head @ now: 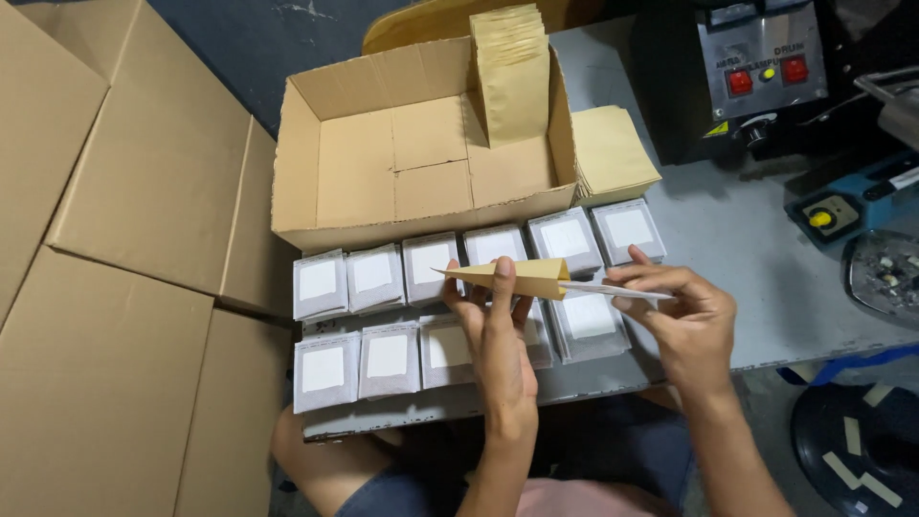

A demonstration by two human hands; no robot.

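A grey table stands over dark floor, flattened cardboard alongside.

Packets partly behind the left hand; sealing machine edge-cropped.

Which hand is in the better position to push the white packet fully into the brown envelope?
The right hand, probably. It already pinches the white packet at the open end of the brown envelope. The left hand is occupied holding that envelope.
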